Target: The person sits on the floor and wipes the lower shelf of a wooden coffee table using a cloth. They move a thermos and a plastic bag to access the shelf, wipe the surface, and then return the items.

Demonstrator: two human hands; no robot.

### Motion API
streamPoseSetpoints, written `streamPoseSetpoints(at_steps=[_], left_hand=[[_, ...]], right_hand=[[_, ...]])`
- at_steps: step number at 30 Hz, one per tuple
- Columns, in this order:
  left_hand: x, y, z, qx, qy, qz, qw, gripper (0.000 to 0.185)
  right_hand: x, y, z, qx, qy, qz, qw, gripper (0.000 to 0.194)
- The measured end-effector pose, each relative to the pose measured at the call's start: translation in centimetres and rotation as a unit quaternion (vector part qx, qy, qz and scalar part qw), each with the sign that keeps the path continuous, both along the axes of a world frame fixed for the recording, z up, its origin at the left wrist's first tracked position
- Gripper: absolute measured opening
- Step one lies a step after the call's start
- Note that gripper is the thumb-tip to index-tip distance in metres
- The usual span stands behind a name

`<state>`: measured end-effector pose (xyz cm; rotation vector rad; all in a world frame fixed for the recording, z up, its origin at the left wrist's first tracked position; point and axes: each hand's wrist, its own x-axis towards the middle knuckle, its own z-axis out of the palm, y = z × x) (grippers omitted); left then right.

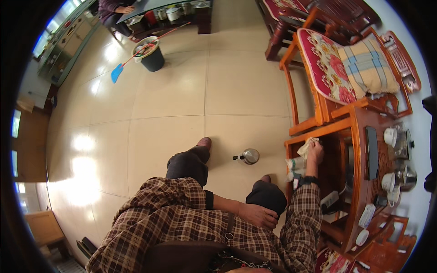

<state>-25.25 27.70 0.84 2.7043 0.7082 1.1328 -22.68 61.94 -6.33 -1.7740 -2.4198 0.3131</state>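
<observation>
My right hand (315, 152) grips a crumpled off-white cloth (305, 146) at the shelf of a wooden side table (321, 134). Just below it on that shelf, in plastic wrap, is what looks like a stack of paper cups (296, 163). My left hand (261, 216) rests palm down on my lap, near the right knee, with nothing visible in it. Between my feet, a glass pot (251, 156) with a black handle stands on the tiled floor.
The table's top bears a dark tray (371, 153), a white cup (388, 182) and glass pots (409, 177). A cushioned wooden chair (322, 65) adjoins it. Across the floor are a waste bin (152, 59) with a blue fly swatter (117, 73) and a seated person (114, 15).
</observation>
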Motion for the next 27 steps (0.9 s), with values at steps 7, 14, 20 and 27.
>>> streamPoseSetpoints(at_steps=[7, 14, 20, 27], left_hand=[[-0.4, -0.1, 0.3, -0.066, 0.037, -0.024, 0.997, 0.044], [-0.4, 0.2, 0.8, -0.066, 0.103, -0.021, 0.992, 0.049], [-0.6, -0.1, 0.8, -0.043, 0.117, 0.0, 0.992, 0.048], [-0.6, 0.0, 1.5, -0.053, 0.039, 0.002, 0.998, 0.037]], right_hand=[[-1.8, 1.3, -1.1, 0.068, -0.159, -0.011, 0.985, 0.062], [-2.0, 0.4, -1.2, 0.162, -0.147, 0.018, 0.976, 0.014], [0.0, 0.5, -0.3, 0.046, -0.123, 0.05, 0.99, 0.031], [4.0, -2.1, -0.1, 0.054, -0.143, 0.038, 0.988, 0.025]])
